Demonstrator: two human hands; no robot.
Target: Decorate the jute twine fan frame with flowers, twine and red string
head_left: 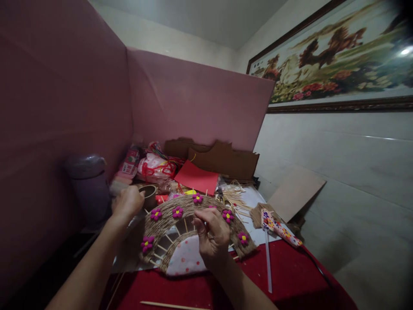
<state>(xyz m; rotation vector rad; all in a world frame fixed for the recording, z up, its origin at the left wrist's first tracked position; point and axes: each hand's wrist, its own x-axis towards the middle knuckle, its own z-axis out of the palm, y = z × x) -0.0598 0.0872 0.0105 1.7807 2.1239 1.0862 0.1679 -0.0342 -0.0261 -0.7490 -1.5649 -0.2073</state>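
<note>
A fan-shaped piece (185, 211) of twisted brown cord woven over thin wooden sticks lies on the table, set with magenta flowers (177, 212) with yellow centres. A white half-round panel with red dots (186, 257) fills its lower middle. Over the fan, my right hand (213, 237) is closed in a pinch, thumb against forefinger; whatever is between the fingertips is too small to make out. My left hand (128, 202) is closed beside a roll of tape (149, 197), left of the fan. Its fingertips are turned away, so anything in them is hidden.
A flower-patterned glue gun (280, 228) with a clear glue stick (268, 262) lies at right. Behind the fan are red paper (197, 176), loose sticks (234, 193), bagged supplies (156, 165) and torn cardboard (222, 160). A purple flask (90, 189) stands left; a wooden stick (174, 305) lies in front.
</note>
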